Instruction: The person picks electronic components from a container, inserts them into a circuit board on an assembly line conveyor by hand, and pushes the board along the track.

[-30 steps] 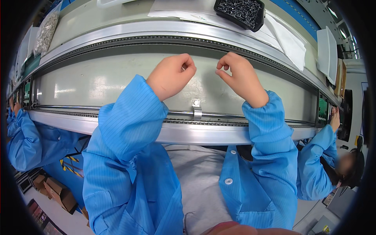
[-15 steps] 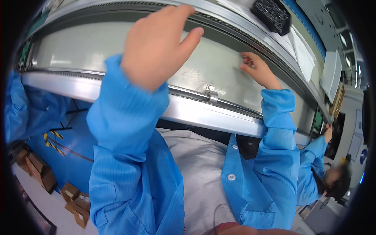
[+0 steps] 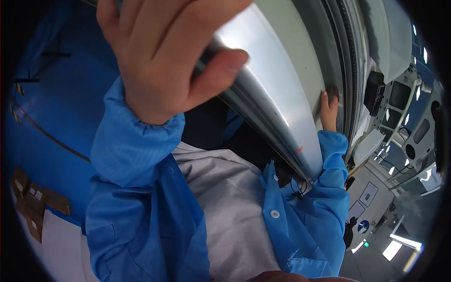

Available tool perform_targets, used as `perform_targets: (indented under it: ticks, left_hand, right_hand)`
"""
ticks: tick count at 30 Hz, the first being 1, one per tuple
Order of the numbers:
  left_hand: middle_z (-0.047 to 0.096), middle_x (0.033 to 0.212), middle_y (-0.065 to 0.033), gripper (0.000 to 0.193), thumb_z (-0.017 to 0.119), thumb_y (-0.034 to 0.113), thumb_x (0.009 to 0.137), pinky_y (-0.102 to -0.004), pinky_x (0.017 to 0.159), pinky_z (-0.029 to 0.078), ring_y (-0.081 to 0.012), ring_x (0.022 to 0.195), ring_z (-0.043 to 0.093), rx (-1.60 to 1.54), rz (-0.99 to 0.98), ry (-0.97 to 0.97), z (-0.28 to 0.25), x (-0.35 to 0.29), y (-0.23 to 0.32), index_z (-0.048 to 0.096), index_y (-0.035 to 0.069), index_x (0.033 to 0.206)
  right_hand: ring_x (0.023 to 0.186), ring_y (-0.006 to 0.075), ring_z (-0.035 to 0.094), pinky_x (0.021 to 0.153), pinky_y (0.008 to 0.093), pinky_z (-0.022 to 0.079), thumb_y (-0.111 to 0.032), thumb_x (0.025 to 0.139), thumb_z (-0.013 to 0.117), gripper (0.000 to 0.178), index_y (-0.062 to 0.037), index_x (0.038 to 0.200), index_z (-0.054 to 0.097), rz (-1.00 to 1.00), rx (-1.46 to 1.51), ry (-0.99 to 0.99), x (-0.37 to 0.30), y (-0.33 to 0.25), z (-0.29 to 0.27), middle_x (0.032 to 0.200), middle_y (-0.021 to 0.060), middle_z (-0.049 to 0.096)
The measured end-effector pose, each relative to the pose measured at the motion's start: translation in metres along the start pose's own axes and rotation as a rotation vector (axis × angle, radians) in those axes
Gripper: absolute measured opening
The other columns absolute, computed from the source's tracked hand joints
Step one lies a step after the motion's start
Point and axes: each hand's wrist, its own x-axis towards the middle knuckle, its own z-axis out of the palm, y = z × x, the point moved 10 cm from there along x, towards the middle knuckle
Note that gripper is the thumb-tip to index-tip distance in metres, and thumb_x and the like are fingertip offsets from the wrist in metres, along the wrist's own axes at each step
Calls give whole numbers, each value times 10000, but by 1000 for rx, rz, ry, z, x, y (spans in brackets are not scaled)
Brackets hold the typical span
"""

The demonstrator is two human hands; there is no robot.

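My left hand (image 3: 162, 61) looms large over the near silver metal rail (image 3: 275, 89) of a long conveyor. Its thumb stands apart from the fingers, whose tips run out of view at the top. Nothing shows in its grasp, and I cannot tell whether it touches the rail. Beyond the rail lies the conveyor's pale inner surface (image 3: 300, 44). Over there my right hand (image 3: 329, 113) reaches toward the grey inner side of the far rail (image 3: 348, 61), which carries a dark chain-like strip. Thumb and fingers are apart, with the fingertips in shadow and no object visible in them.
A black box-like item (image 3: 374, 93) and a white bin (image 3: 369, 146) stand past the far rail. Cardboard boxes (image 3: 34, 199) lie at the lower left, beside the blue floor (image 3: 56, 122). Light-coloured machines (image 3: 423, 129) stand at the far right.
The view has swung, so the conveyor now runs steeply up the picture. My left hand has come closer, over the near rail. My right hand has shifted to the far rail's inner side.
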Motion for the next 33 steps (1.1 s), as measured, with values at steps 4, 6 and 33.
perform_targets:
  ticks: [4, 6, 33]
  left_hand:
    - [655, 1132, -68, 490, 376, 471, 947, -317, 902, 491, -226, 1021, 623, -62, -48, 135, 13, -14, 5, 639, 105, 1138]
    - [655, 1132, -67, 538, 341, 504, 939, -317, 903, 496, -223, 1017, 626, -31, -88, 196, 13, -41, -27, 638, 103, 1140]
    - [647, 1159, -45, 979, 54, 813, 831, -317, 934, 528, -204, 1007, 637, 79, 57, 606, -4, -18, 23, 622, 85, 1156]
  right_hand:
    - [1293, 342, 432, 1097, 381, 320, -303, 954, 541, 580, 33, 1401, 385, 36, -26, 32, -3, -2, -10, 1425, 244, 410]
    - [1324, 348, 398, 1107, 370, 304, -302, 964, 519, 588, 44, 1411, 361, -8, -42, -35, 7, -19, 8, 1434, 246, 399]
    - [1327, 339, 395, 1101, 346, 298, -298, 973, 467, 565, 0, 1436, 342, 155, -51, -20, 37, -2, -9, 1439, 213, 410]
